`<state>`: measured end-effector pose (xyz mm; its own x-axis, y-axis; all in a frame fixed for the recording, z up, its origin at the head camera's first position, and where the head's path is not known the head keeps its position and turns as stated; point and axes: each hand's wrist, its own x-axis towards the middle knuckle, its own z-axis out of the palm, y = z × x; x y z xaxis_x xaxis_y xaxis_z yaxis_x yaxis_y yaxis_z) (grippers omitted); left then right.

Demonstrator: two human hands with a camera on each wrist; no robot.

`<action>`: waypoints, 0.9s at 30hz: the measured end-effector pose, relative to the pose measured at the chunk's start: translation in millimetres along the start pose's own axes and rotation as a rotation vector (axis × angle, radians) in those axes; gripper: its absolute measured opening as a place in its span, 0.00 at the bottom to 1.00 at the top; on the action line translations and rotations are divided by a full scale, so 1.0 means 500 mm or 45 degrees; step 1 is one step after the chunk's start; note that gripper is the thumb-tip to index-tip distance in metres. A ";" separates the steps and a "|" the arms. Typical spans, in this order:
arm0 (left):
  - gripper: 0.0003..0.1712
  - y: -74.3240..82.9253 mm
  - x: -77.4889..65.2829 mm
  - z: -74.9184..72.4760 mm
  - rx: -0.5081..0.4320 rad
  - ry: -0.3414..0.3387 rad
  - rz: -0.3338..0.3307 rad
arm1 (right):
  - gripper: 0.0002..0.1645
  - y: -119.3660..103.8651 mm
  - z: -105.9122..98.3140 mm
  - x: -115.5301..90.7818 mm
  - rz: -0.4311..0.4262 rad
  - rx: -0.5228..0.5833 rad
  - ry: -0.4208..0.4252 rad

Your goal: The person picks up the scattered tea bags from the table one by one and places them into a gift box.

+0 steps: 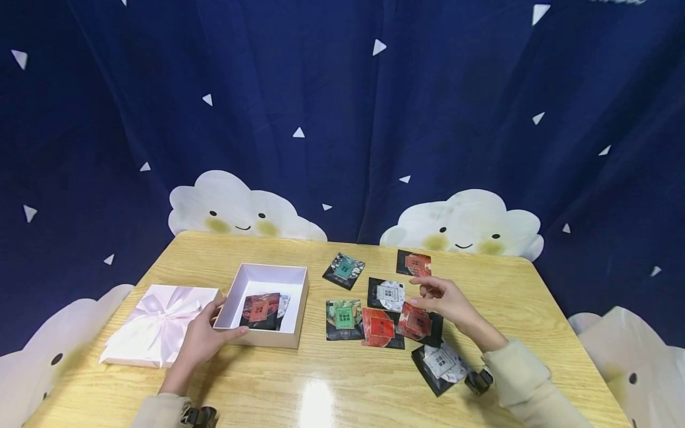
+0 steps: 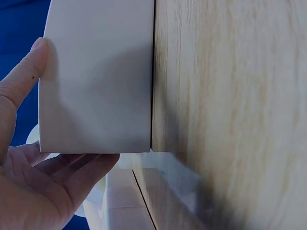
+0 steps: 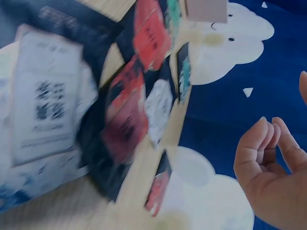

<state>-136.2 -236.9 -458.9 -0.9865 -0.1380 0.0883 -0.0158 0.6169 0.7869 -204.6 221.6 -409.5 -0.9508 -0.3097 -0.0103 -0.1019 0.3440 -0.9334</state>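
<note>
My left hand (image 1: 206, 339) grips the near left corner of an open white box (image 1: 267, 339), its thumb along the front rim and fingers against the left side. Inside the box lie a dark sachet with a red label (image 1: 260, 311) and one with a white pattern (image 1: 284, 304), partly covered. Over the loose sachets hovers my right hand (image 1: 449, 306), fingers loosely bent and holding nothing in the right wrist view. Closest to it are a red-labelled sachet (image 1: 416, 322), a white-labelled sachet (image 1: 386, 293) and another red one (image 1: 414, 263) farther back.
A white lid with a ribbon bow (image 1: 166, 321) lies left of the box. More sachets lie on the wooden table (image 1: 278, 392): a teal one (image 1: 344, 270), a green one (image 1: 343, 320), a red one (image 1: 380, 327) and a white-labelled one (image 1: 440, 361) near my right sleeve.
</note>
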 end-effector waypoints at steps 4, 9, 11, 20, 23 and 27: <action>0.49 0.000 0.000 -0.001 -0.001 -0.007 -0.006 | 0.30 0.026 -0.013 -0.003 0.018 -0.072 0.021; 0.49 0.002 0.001 -0.001 0.016 -0.009 -0.014 | 0.30 0.060 -0.032 -0.006 0.033 -0.137 0.043; 0.49 0.002 0.001 -0.001 0.018 -0.010 -0.019 | 0.32 0.074 -0.039 -0.007 0.048 -0.148 0.038; 0.50 0.005 0.001 -0.001 0.019 -0.019 -0.022 | 0.39 0.147 -0.056 -0.005 0.145 -0.283 0.024; 0.50 0.004 0.000 -0.001 0.021 -0.019 -0.019 | 0.41 0.165 -0.052 -0.005 0.153 -0.346 0.009; 0.50 0.002 0.002 -0.001 0.021 -0.010 -0.004 | 0.42 0.178 -0.048 -0.008 0.133 -0.393 0.011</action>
<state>-137.1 -236.7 -457.9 -0.9877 -0.1337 0.0809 -0.0214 0.6290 0.7771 -216.7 274.6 -483.9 -0.9631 -0.2513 -0.0960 -0.0863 0.6265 -0.7746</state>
